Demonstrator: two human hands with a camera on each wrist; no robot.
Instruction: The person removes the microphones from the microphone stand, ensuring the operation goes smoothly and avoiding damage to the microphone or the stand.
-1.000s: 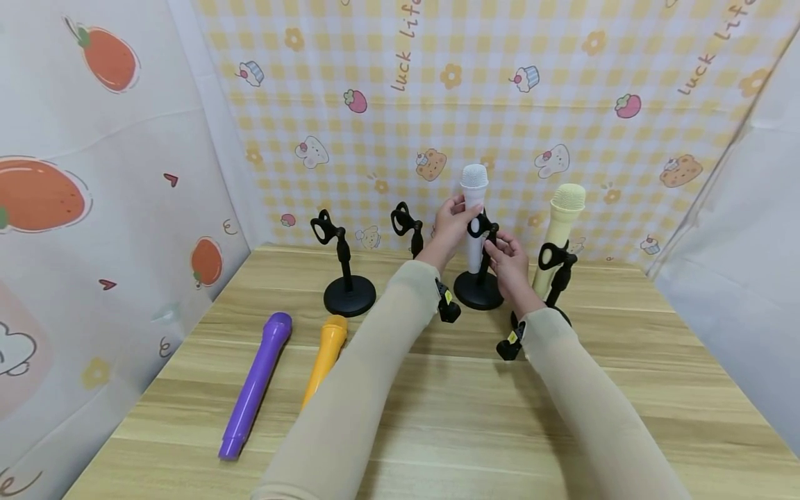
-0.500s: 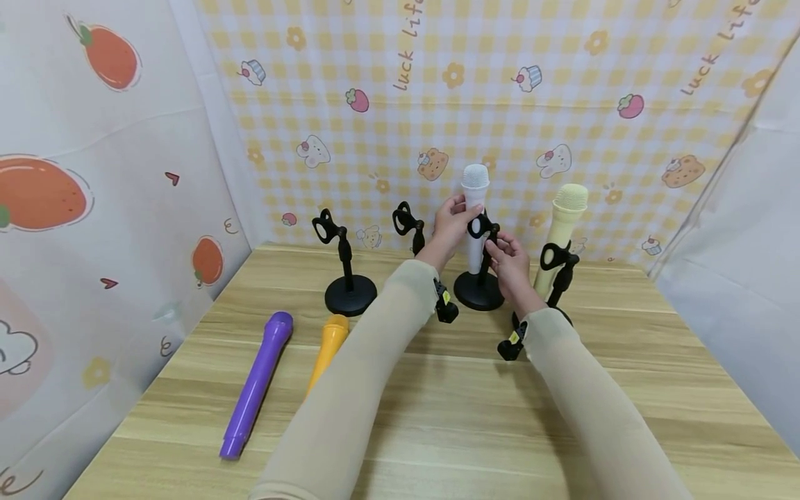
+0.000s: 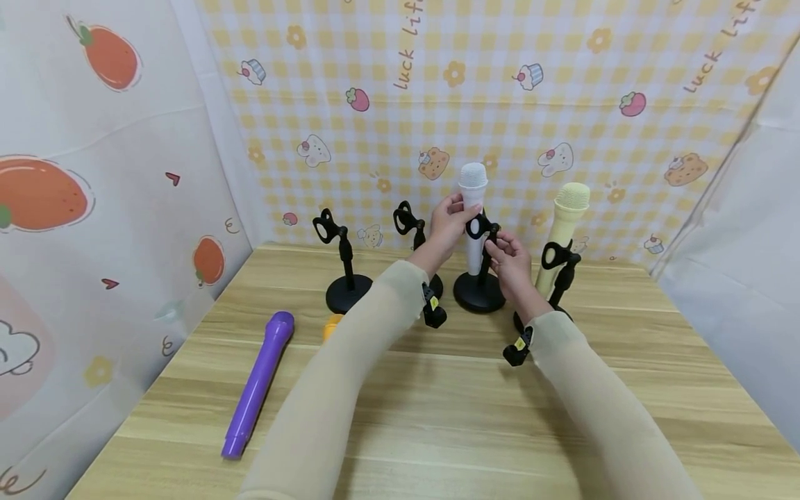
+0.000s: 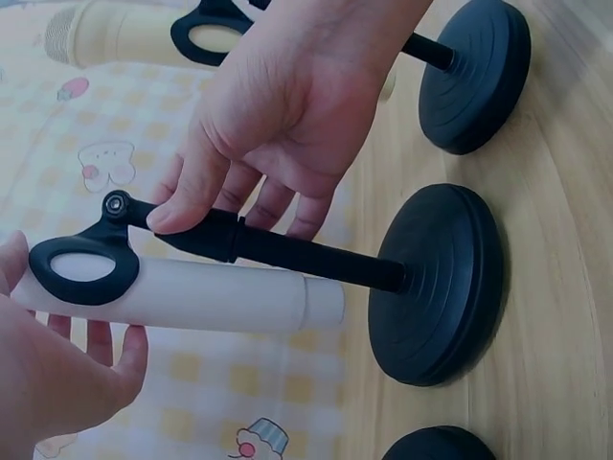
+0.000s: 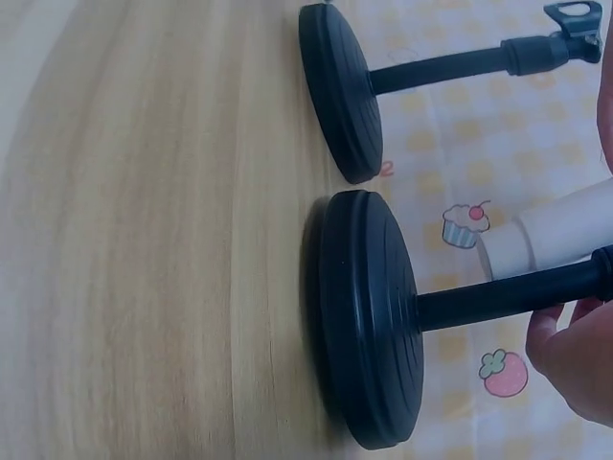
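A white microphone (image 3: 473, 182) stands upright, its body in the clip of a black microphone stand (image 3: 480, 293). With fingers and thumb my left hand (image 3: 448, 223) grips that microphone just below its head. My right hand (image 3: 511, 262) pinches the stand's pole below the clip, as the left wrist view also shows with the right hand (image 4: 287, 115) above the pole. In the right wrist view the lower end of the white microphone (image 5: 536, 240) hangs beside the pole, clear of the round base (image 5: 374, 316).
A pale yellow microphone (image 3: 565, 215) is in a stand at the right. Two more stands, one with its clip (image 3: 329, 226) facing left, are on the left. A purple microphone (image 3: 259, 385) lies on the wooden table (image 3: 450, 430); an orange microphone (image 3: 331, 325) is mostly behind the left sleeve.
My left forearm has shifted slightly left, covering more of the orange microphone. The white microphone's head has moved a touch left. My right hand still holds the pole.
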